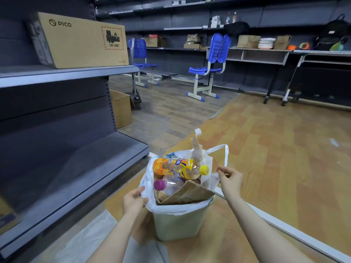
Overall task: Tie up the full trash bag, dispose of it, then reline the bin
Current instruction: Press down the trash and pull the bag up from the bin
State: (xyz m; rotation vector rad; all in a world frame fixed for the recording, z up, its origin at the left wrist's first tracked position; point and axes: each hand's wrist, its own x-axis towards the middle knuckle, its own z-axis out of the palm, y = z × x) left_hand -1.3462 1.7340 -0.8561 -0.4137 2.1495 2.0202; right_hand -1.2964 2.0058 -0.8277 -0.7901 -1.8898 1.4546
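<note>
Both hands were at the white trash bag: the left hand gripped its near-left rim, the right hand pinched the plastic below a handle loop. The bag sat in a pale green bin on the wooden floor, stuffed with bottles and cardboard. Thin, slippery film probably tears easily; the loops look the best hold. Dark shelving stood left, blue chairs beyond.

The room was dim and bluish, with soft, even light and only faint shadows. Wide-angle distortion bent the grey metal shelving at the left edge, and the far background looked soft and slightly smeared.
</note>
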